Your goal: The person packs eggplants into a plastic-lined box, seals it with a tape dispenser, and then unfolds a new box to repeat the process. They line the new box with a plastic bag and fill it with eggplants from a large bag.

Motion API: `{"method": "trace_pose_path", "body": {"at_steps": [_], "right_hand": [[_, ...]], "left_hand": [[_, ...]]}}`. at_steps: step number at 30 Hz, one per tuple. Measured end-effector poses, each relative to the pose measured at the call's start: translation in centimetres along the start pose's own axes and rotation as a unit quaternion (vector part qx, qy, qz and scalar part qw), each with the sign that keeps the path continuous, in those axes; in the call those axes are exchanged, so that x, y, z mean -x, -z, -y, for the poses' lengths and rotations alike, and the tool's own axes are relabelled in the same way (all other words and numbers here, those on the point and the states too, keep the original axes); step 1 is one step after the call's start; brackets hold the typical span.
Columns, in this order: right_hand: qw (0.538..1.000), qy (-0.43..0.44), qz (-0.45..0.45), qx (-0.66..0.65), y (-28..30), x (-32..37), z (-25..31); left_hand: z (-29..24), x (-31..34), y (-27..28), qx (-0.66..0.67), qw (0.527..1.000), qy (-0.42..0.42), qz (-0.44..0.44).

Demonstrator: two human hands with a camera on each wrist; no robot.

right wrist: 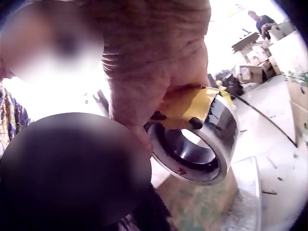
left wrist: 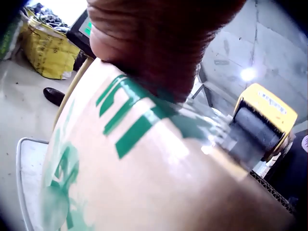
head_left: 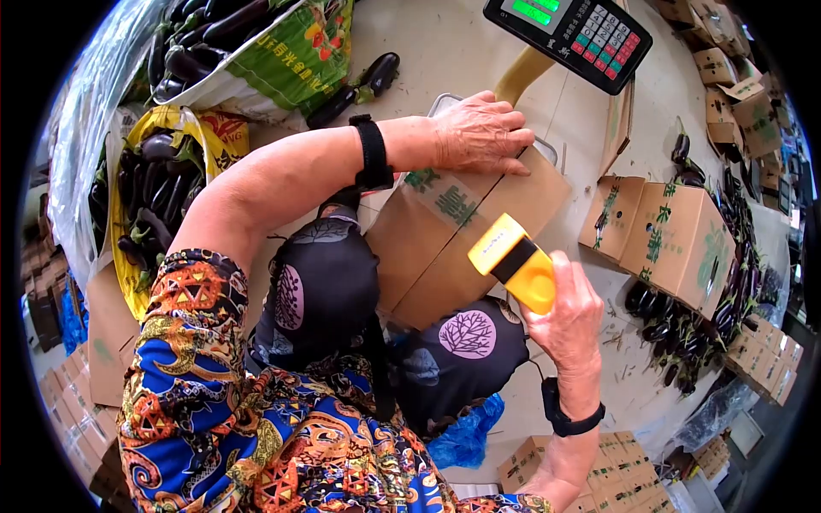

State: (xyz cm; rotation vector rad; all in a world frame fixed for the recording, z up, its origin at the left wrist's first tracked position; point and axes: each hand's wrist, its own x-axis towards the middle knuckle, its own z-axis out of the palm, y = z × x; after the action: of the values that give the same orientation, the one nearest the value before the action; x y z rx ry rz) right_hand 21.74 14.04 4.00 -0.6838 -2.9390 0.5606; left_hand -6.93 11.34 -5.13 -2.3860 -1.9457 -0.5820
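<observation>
A closed cardboard carton [head_left: 410,256] lies between the person's knees, its flaps meeting along a centre seam. The left hand [head_left: 483,132] rests on its far end, fingers spread over the edge beside the scale post. Clear packing tape with green print [head_left: 449,198] lies on the carton near that hand. In the right hand [head_left: 571,312] is a yellow tape dispenser [head_left: 513,263], gripped above the carton's right side. The left wrist view shows tape stretching from the carton to the dispenser's black roller [left wrist: 257,130]. The tape roll [right wrist: 192,161] shows below the right hand in its wrist view.
A scale display [head_left: 569,38] stands beyond the carton on its post. Bags of eggplants [head_left: 158,192] fill the left side, with loose eggplants [head_left: 379,75] on the floor. To the right are an open carton [head_left: 671,239] and an eggplant pile [head_left: 667,329]. Stacked boxes surround the area.
</observation>
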Motion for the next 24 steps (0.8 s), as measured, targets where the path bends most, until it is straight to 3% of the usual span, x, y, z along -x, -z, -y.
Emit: {"method": "trace_pose_path", "body": {"at_steps": [8,10,11,13,14,15,16,17,18,20,24], "right_hand": [[0.997,-0.069,-0.014,-0.033,-5.9,9.0,-8.0],[0.988,-0.113,-0.016,-0.107,-9.3,9.3,-8.5],[0.988,-0.117,-0.017,-0.100,-10.7,8.7,-8.7],[0.971,-0.159,0.002,-0.181,-13.2,8.2,-9.8],[0.968,-0.149,-0.002,-0.200,-14.0,8.3,-10.6],[0.966,-0.139,-0.007,-0.219,-14.8,8.3,-11.4],[0.976,-0.109,-0.009,-0.188,-15.3,9.1,-12.7],[0.977,-0.122,0.011,-0.177,-15.6,9.5,-13.4],[0.977,-0.137,0.030,-0.161,-15.6,9.9,-14.3],[0.976,-0.154,0.003,-0.153,-17.1,11.2,-16.6],[0.960,-0.172,0.017,-0.219,-14.0,8.6,-13.5]], "left_hand": [[0.0,0.0,0.3,0.033,0.999,0.012,0.008],[0.7,0.4,0.4,0.132,0.990,0.020,-0.050],[0.4,1.2,0.5,0.162,0.975,0.073,-0.131],[2.1,3.1,-3.6,0.271,0.909,0.214,-0.234],[3.2,4.7,-2.9,0.343,0.877,0.330,-0.061],[2.3,6.8,0.8,0.563,0.721,0.402,0.040],[4.0,9.3,-5.2,0.506,0.730,0.443,0.122],[2.7,11.9,-6.2,0.570,0.701,0.417,0.094],[2.1,13.1,-5.6,0.609,0.631,0.462,0.131],[2.0,12.0,-4.1,0.588,0.598,0.517,0.172],[1.2,11.1,-6.4,0.647,0.556,0.499,0.153]]}}
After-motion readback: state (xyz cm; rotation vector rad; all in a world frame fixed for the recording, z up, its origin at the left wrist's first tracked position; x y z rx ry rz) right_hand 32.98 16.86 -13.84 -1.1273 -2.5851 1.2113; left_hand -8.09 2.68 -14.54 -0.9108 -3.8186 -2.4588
